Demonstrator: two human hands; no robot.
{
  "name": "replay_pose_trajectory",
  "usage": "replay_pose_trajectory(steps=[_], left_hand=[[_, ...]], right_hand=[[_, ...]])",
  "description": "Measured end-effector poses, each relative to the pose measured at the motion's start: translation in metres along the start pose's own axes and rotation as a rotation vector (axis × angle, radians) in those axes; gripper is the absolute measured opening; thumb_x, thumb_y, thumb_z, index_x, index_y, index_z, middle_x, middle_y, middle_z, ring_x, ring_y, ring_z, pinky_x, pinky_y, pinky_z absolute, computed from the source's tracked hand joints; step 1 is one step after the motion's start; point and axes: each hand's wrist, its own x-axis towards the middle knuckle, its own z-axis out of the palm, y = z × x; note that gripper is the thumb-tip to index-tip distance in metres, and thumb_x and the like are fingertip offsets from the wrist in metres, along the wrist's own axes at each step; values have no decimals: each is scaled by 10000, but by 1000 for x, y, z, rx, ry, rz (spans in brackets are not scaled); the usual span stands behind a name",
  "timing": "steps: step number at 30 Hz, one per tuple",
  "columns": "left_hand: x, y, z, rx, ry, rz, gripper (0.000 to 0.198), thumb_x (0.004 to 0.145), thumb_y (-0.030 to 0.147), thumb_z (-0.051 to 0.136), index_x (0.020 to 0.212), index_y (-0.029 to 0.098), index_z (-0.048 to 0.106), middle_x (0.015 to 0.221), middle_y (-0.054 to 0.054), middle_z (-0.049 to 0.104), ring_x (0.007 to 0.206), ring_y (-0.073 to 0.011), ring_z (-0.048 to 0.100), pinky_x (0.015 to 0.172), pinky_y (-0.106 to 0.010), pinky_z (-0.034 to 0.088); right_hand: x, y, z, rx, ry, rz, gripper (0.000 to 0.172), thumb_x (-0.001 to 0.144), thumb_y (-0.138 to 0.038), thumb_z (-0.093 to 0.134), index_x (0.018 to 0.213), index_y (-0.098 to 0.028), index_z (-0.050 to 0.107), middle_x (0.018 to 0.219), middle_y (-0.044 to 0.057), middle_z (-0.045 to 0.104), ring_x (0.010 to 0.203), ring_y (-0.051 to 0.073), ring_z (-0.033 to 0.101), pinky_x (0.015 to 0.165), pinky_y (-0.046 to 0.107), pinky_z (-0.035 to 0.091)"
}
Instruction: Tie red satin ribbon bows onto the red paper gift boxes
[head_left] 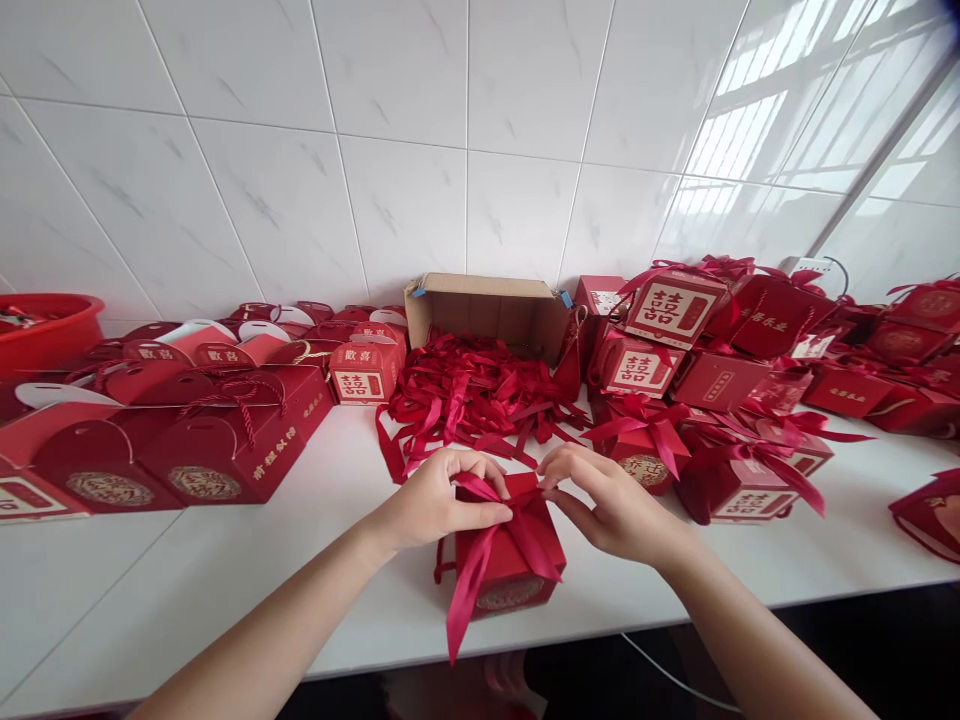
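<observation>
A small red gift box with a gold round emblem stands near the table's front edge. A crimson ribbon lies over its top, one tail hanging down the front and past the table edge. My left hand pinches a loop of the ribbon above the box, thumb and fingers closed. My right hand is at the box's upper right corner, thumb and index finger pinched on a part of the ribbon. The knot itself is partly hidden by my fingers.
Behind the box, a cardboard carton lies on its side, spilling a heap of red ribbons. Boxes without ribbons stand in rows on the left. Ribboned boxes are stacked on the right. A red basin sits far left.
</observation>
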Motion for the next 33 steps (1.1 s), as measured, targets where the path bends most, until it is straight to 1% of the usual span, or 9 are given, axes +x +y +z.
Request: replay_pose_trajectory(steps=[3,6,10,13,16,21,25,28,33], left_hand=[[-3,2,-5,6,-48,-6,180,713,306,746,762,190,618,964,-25,688,940,-197,608,865,-310,422],[-5,3,-7,-17,-69,-5,156,761,317,709,851,198,665,996,-33,685,965,-201,614,882,-312,435],[-5,-1,-4,35,2,-25,181,767,359,705,837,194,679,1019,-53,681,1002,-223,604,923,-343,432],[-5,-4,-3,62,27,-40,205,742,369,728,843,196,682,1067,-63,672,1030,-235,598,944,-361,429],[-6,-3,-3,77,39,-36,188,733,358,736,821,201,682,1082,-63,677,1058,-242,593,958,-366,424],[-7,2,0,75,60,-19,179,760,378,705,784,203,676,1014,-51,700,1031,-229,612,944,-351,438],[-6,4,7,83,157,-60,200,755,398,700,744,198,685,929,-51,713,1036,-237,618,940,-346,443],[-5,6,11,80,209,-94,211,736,393,714,735,182,701,986,-69,714,991,-240,643,904,-343,459],[-5,10,12,75,184,-53,148,730,330,724,701,185,714,940,-62,733,1044,-250,626,944,-354,429]], right_hand=[[0,-1,0,-15,12,4,207,899,-89,481,1061,-217,484,963,78,603,911,201,567,761,342,492],[-1,-3,0,36,24,34,312,877,-71,486,1150,-222,485,1010,75,604,921,187,563,786,337,494],[1,-5,0,97,25,151,412,855,-176,583,1251,-214,476,1028,79,599,896,185,560,750,329,498],[2,-5,0,139,-6,249,271,847,-310,635,1090,-200,591,1003,82,595,842,180,557,686,314,492],[4,-4,2,176,28,304,146,870,-330,610,899,-189,634,930,71,597,773,160,544,644,297,473],[9,-8,4,228,79,286,164,891,-322,581,799,-186,593,818,50,601,752,159,535,658,299,454],[11,-12,4,223,47,305,188,901,-334,565,785,-188,585,791,41,597,730,155,530,649,295,440],[11,-12,7,230,42,332,212,910,-331,544,760,-186,578,779,39,590,720,155,530,652,295,433],[8,-13,13,243,133,366,220,911,-296,527,719,-189,521,753,33,579,705,162,524,659,303,424]])
